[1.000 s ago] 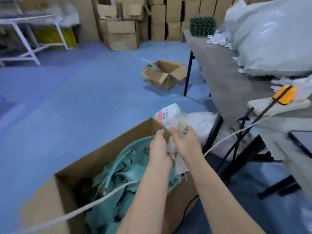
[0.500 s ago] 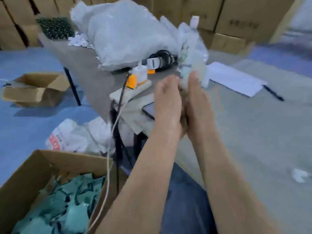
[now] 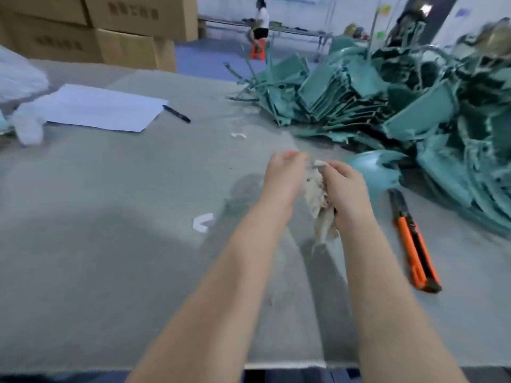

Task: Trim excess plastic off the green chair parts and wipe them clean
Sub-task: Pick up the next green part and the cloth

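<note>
A crumpled off-white rag [image 3: 318, 194] hangs between my two hands above the grey table [image 3: 110, 244]. My left hand [image 3: 282, 178] pinches its upper end and my right hand [image 3: 345, 189] grips its side. A big heap of green chair parts [image 3: 401, 106] covers the right and far right of the table. One curved green part [image 3: 378, 170] lies just beyond my right hand. An orange and black utility knife [image 3: 414, 244] lies on the table to the right of my right forearm.
White paper sheets [image 3: 102, 106] and a black marker [image 3: 177, 113] lie at the far left. Small white plastic scraps [image 3: 203, 222] lie on the table. Stacked cardboard boxes [image 3: 110, 29] stand behind. A person [image 3: 260, 20] sits far back.
My view has swung right from the box of green scraps on the floor to the table top. Both hands kept hold of the rag and came down over the table.
</note>
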### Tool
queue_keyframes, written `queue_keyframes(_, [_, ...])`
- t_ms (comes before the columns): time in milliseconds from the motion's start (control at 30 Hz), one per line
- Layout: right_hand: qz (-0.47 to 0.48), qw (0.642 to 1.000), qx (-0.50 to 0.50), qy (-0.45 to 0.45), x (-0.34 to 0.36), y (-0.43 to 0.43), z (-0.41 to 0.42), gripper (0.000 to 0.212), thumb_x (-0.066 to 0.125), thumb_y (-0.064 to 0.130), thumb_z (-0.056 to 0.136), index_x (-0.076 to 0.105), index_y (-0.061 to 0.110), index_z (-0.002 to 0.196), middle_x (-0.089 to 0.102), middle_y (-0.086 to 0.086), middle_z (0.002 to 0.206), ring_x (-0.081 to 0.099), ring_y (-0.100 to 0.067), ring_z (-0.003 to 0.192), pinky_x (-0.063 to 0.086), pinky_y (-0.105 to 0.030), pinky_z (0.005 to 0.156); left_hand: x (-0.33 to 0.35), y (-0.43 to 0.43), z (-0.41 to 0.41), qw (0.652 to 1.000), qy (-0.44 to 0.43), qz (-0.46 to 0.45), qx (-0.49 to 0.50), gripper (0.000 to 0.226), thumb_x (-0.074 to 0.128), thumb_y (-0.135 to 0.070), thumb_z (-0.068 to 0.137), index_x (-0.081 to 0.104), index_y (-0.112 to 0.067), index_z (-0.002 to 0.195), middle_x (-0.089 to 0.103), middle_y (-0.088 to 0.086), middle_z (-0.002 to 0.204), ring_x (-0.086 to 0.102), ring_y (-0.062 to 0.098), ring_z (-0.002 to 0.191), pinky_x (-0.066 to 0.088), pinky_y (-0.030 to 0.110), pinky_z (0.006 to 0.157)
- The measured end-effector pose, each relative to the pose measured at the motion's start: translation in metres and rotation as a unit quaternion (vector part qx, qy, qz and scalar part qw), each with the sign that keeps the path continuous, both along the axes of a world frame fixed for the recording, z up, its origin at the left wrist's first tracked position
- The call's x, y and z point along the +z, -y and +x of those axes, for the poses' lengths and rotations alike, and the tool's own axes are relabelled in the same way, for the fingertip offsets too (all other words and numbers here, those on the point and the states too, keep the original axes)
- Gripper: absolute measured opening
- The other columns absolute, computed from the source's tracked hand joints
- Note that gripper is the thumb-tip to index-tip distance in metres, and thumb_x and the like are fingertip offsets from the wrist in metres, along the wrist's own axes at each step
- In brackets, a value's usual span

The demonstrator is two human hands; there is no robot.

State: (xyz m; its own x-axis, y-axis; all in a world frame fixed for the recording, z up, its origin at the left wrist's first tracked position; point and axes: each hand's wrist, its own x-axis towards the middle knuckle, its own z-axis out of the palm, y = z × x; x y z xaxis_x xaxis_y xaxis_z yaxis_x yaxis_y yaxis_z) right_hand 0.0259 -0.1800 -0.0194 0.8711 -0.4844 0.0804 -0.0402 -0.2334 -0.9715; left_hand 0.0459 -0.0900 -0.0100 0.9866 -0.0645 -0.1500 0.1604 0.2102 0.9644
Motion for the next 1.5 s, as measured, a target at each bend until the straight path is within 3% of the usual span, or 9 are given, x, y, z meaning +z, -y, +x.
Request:
queue_keyframes(167, [-0.002, 0.985, -0.172, -0.003, -0.013, 0.06, 0.004, 0.036, 0.049, 0.012, 0.089, 0.037, 0.016, 0.055, 0.038, -0.003, 0.059, 0.032, -0.021, 0.061, 0.028, -0.031, 0.052, -0.022, 0.049, 0.022, 0.995, -0.015, 0.095, -0.03, 0.023, 0.053, -0.02, 0.093, 0.059, -0.009, 0.112, 0.057, 0.005, 0.094, 0.049, 0.018, 0.082, 0.036, 0.023, 0.069])
queue_keyframes(333, [0.013, 0.973, -0.222, -0.059, -0.026, 0.081, 0.011, 0.031, 0.052, 0.035, 0.092, 0.053, 0.012, 0.113, 0.048, -0.015, 0.124, 0.048, -0.026, 0.089, 0.04, -0.032, 0.078, -0.037, 0.077, 0.036, 0.99, -0.031, 0.12, -0.067, 0.023, 0.053, -0.021, 0.091, 0.05, -0.019, 0.068, 0.047, 0.005, 0.064, 0.044, 0.02, 0.062, 0.034, 0.028, 0.058])
queue_keyframes(633, [0.008, 0.991, -0.135, 0.025, -0.01, 0.067, 0.016, 0.047, 0.049, 0.017, 0.092, 0.025, 0.021, 0.052, 0.025, 0.012, 0.038, 0.02, -0.006, 0.037, 0.016, -0.021, 0.037, -0.022, 0.053, 0.046, 0.983, 0.068, 0.164, -0.041, 0.032, 0.044, -0.009, 0.095, 0.052, -0.02, 0.124, 0.054, 0.005, 0.13, 0.056, 0.018, 0.106, 0.045, 0.031, 0.087])
queue_keyframes(800, [-0.137, 0.987, -0.059, 0.065, 0.026, 0.048, 0.012, 0.053, 0.049, 0.03, 0.095, 0.025, 0.02, 0.049, 0.022, 0.01, 0.035, 0.019, -0.009, 0.038, 0.018, -0.025, 0.042, 0.005, 0.012, 0.031, 0.752, 0.287, 0.566, -0.178, 0.097, 0.069, -0.027, 0.084, 0.001, -0.031, 0.153, -0.006, 0.006, 0.162, 0.001, 0.029, 0.148, 0.009, 0.048, 0.119])
queue_keyframes(933, [-0.232, 0.967, 0.064, 0.089, 0.043, 0.016, 0.006, 0.045, 0.05, 0.026, 0.093, 0.034, 0.019, 0.052, 0.03, 0.009, 0.042, 0.027, -0.008, 0.044, 0.024, -0.025, 0.048, 0.002, -0.003, 0.023, 0.846, 0.336, 0.4, -0.11, 0.071, 0.066, -0.025, 0.083, 0.034, -0.027, 0.145, 0.058, 0.005, 0.129, 0.055, 0.025, 0.117, 0.045, 0.036, 0.094])
queue_keyframes(1067, [-0.011, 0.973, 0.094, 0.21, 0.045, 0.005, 0.011, 0.035, 0.051, 0.026, 0.095, 0.061, -0.001, 0.075, 0.052, -0.022, 0.069, 0.04, -0.021, 0.062, 0.03, -0.03, 0.061, -0.013, -0.036, 0.026, 0.86, 0.318, 0.378, 0.126, 0.031, 0.059, -0.015, 0.091, 0.061, -0.015, 0.122, 0.069, 0.008, 0.112, 0.061, 0.028, 0.105, 0.041, 0.023, 0.082])
queue_keyframes(1167, [0.041, 0.973, -0.078, 0.213, 0.026, 0.011, 0.021, 0.045, 0.046, 0.026, 0.098, 0.033, 0.02, 0.056, 0.034, 0.008, 0.049, 0.028, -0.008, 0.049, 0.024, -0.021, 0.049, -0.018, -0.064, 0.03, 0.957, 0.195, 0.081, 0.2, 0.01, 0.061, -0.011, 0.091, 0.065, -0.017, 0.099, 0.07, 0.005, 0.102, 0.067, 0.023, 0.098, 0.051, 0.039, 0.093])
queue_keyframes(1367, [-0.21, 0.961, 0.03, -0.177, -0.027, 0.018, 0.038, 0.05, 0.036, 0.051, 0.099, 0.053, 0.013, 0.071, 0.057, -0.006, 0.075, 0.057, -0.03, 0.083, 0.044, -0.035, 0.072, -0.015, -0.099, 0.034, 0.941, 0.083, -0.26, 0.202, 0.013, 0.061, -0.003, 0.091, 0.065, -0.015, 0.093, 0.074, 0.0, 0.084, 0.072, 0.013, 0.079, 0.056, 0.025, 0.064])
queue_keyframes(1500, [-0.289, 0.952, -0.071, -0.065, -0.019, 0.008, 0.035, 0.045, 0.048, 0.043, 0.095, 0.055, 0.018, 0.131, 0.053, -0.009, 0.136, 0.039, -0.029, 0.133, 0.03, -0.044, 0.112, -0.016, -0.097, 0.035, 0.928, 0.027, -0.3, 0.218, 0.008, 0.065, -0.006, 0.088, 0.063, -0.012, 0.092, 0.072, 0.002, 0.081, 0.071, 0.01, 0.068, 0.054, 0.022, 0.057])
